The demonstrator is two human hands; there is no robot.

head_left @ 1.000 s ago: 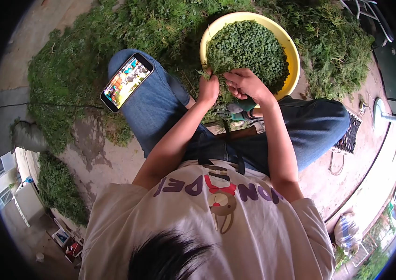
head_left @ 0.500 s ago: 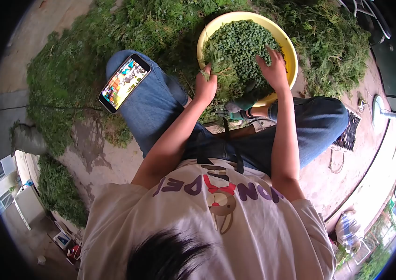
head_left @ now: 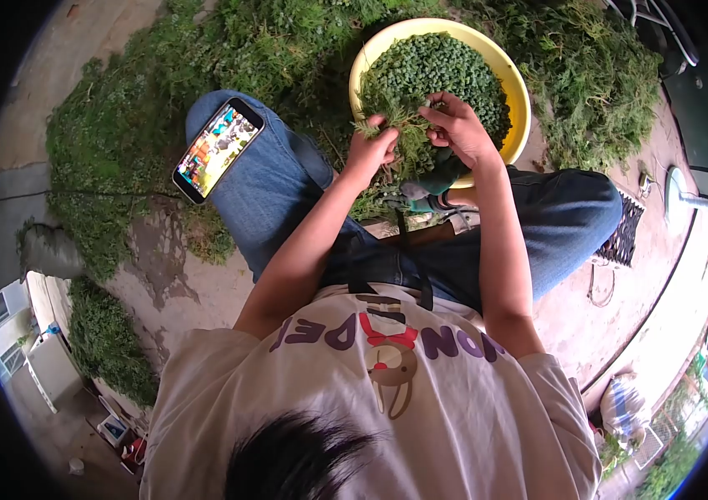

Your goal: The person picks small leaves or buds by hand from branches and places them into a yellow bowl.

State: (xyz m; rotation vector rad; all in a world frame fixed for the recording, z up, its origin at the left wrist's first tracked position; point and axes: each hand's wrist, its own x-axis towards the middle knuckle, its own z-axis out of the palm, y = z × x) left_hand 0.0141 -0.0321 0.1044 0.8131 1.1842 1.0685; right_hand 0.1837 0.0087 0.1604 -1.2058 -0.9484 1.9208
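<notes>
A yellow basin holds a heap of small green cones or berries. Over its near-left part, my left hand is closed round a feathery green conifer sprig. The thumb and index finger of my right hand are pinched at the sprig's right side, above the heap. Whether a cone sits between those fingertips is too small to tell. Dark green cloth or a glove lies by the basin's near rim, partly hidden.
A phone with a lit screen rests on my left knee. Piles of cut conifer branches flank the basin. My crossed legs in jeans border the work area. A black crate-like mat lies at right.
My right hand has moved left and down from over the heap to the sprig, its spread fingers now pinched. My left hand keeps the sprig, nearly in place.
</notes>
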